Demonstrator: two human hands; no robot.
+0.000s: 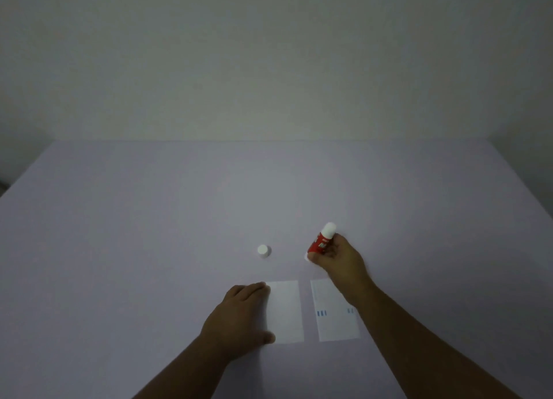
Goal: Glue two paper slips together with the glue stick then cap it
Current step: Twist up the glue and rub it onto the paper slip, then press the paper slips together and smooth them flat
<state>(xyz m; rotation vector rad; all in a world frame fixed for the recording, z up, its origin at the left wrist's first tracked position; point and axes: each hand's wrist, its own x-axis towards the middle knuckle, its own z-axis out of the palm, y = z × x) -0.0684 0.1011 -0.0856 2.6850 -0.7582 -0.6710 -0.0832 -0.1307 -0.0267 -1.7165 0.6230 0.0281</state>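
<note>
Two white paper slips lie side by side near the table's front: a plain one (285, 312) on the left and a printed one (332, 312) with small blue marks on the right. My left hand (239, 312) rests flat at the left edge of the plain slip, fingers straight. My right hand (338, 258) grips a red glue stick (321, 240) tilted, its white end pointing up and away, just beyond the printed slip. The white cap (264, 251) stands alone on the table, left of the glue stick.
A pale lilac table (149, 234) stretches wide on every side, ending at a plain wall (269, 69) behind. My right forearm crosses over the printed slip's right corner.
</note>
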